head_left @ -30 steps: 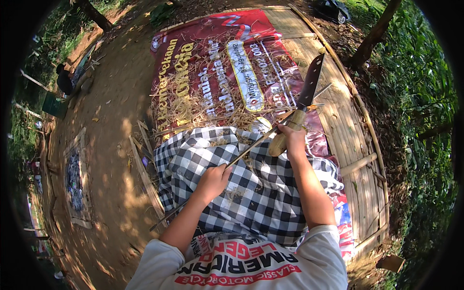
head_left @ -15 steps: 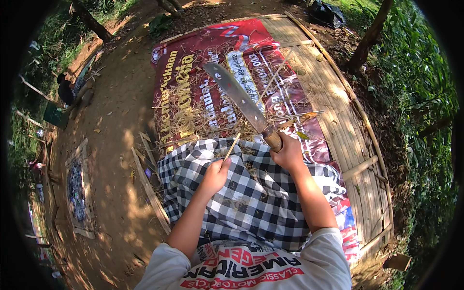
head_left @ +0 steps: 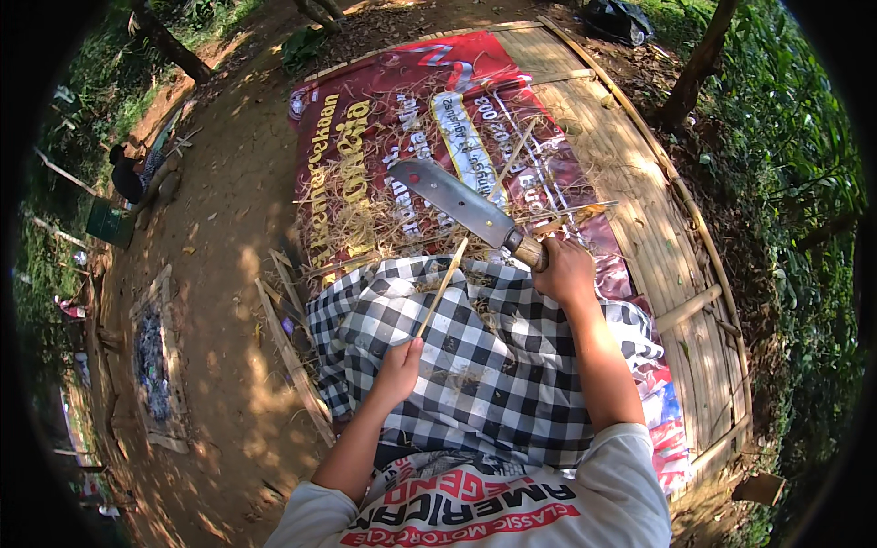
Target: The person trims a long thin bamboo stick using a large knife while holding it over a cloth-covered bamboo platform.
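A wide-bladed machete (head_left: pixel 466 208) with a wooden handle is gripped in my right hand (head_left: pixel 565 272); its blade slants up and to the left over the banner. My left hand (head_left: pixel 397 371) is closed around the lower end of a thin bamboo strip (head_left: pixel 443 285), which points up and slightly right. The strip's tip is just below the blade, seemingly apart from it. Across my lap lies a black-and-white checked cloth (head_left: pixel 457 352) with bits of shavings on it.
A red printed banner (head_left: pixel 493 62) covers much of a bamboo platform (head_left: pixel 639 215). Curly shavings (head_left: pixel 356 205) litter the banner. Left on the dirt ground lies a framed patch of ash (head_left: pixel 153 361). Another person (head_left: pixel 126 175) sits far left. Plants line the right side.
My left hand has drawn back toward me, and more of the bamboo strip shows. My right hand has shifted right, with the machete blade tilted flatter and its tip lower.
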`<action>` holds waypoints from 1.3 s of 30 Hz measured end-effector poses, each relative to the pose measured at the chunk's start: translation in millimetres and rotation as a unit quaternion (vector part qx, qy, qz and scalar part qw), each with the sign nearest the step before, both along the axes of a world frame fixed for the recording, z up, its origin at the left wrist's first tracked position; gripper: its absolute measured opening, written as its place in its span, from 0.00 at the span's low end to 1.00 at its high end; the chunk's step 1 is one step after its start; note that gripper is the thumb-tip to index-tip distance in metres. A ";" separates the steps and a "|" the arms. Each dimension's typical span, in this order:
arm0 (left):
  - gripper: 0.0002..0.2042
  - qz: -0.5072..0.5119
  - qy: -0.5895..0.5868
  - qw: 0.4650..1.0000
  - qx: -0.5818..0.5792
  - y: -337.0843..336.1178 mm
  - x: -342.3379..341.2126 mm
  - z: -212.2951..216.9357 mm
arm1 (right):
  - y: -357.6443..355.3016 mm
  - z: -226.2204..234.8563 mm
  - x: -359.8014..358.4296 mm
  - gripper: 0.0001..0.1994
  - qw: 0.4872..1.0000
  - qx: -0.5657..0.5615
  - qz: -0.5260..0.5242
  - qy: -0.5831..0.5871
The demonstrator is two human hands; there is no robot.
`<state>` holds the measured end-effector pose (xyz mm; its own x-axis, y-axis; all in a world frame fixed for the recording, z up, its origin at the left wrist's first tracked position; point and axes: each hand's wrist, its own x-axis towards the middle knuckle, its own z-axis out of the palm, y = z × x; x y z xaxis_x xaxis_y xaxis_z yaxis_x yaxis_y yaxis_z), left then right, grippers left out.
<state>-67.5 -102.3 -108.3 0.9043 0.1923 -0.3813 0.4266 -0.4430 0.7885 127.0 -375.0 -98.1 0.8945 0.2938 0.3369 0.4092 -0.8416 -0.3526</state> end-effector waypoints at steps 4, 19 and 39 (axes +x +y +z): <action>0.21 -0.007 -0.037 0.999 -0.004 0.0 12.0 3.8 | -0.6 -2.8 -6.7 0.16 0.998 0.016 0.037 0.042; 0.19 0.086 0.094 0.957 -0.260 -4.3 15.1 63.1 | -2.1 8.8 -9.0 0.19 0.984 0.028 0.160 -0.074; 0.20 0.056 0.112 0.961 -0.247 -18.0 24.4 58.4 | 8.5 4.8 -19.2 0.14 0.982 0.020 0.168 -0.080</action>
